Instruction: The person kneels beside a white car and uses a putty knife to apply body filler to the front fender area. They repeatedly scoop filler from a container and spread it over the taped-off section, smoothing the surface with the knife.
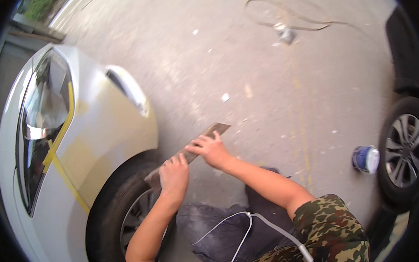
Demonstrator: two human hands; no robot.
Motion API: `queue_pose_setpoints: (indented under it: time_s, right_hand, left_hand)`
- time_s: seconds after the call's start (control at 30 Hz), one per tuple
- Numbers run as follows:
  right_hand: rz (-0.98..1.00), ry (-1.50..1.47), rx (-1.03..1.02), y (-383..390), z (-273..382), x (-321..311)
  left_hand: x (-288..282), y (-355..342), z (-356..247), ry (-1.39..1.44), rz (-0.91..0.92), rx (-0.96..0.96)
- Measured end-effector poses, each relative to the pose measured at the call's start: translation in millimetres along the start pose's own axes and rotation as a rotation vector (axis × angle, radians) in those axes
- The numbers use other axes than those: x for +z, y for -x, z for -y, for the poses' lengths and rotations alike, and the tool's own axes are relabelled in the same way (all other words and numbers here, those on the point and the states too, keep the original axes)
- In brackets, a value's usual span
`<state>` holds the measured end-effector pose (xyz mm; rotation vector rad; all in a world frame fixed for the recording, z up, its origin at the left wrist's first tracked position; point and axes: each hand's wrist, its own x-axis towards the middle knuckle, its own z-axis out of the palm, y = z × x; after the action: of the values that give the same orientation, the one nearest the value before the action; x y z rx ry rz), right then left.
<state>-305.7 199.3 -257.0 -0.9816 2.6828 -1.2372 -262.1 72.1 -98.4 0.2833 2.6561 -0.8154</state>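
Observation:
A long, flat brownish board point(189, 149) is held diagonally beside the front wheel of a white car point(52, 184). My left hand point(173, 179) has its fingers curled over the board's lower end. My right hand point(209, 148) grips it higher up, near the far end. The car's front corner point(100, 114) has dull yellowish patches, and yellow tape point(64, 124) runs along its headlight point(45, 116). The tire point(106, 211) sits just left of my left forearm.
A dark car point(408, 61) with an alloy wheel point(403, 150) stands at right, with a blue-and-white can point(365, 159) beside it. A coiled hose point(321, 27) and a small grey object point(286, 35) lie on the concrete floor point(270, 82). White cables point(261, 220) hang over my legs.

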Motion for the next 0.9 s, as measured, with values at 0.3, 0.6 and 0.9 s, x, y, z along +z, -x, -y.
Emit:
queue_pose_setpoints:
  time_s: [0.3,0.6,0.9]
  right_hand:
    - [-0.572,0.209,-0.231,18.5,-10.9,-173.0]
    - [-0.397,-0.086,0.958,40.0,-356.2,-241.7]
    - [-0.309,0.153,1.155,-79.2,-678.6,-278.9]
  left_hand:
    - [-9.5,-15.0,25.0,0.941,-0.649,-0.080]
    - [-49.5,-72.1,-15.0,2.296,-0.835,-0.270]
    - [-73.2,-75.7,-53.1,2.102,-0.335,-0.758]
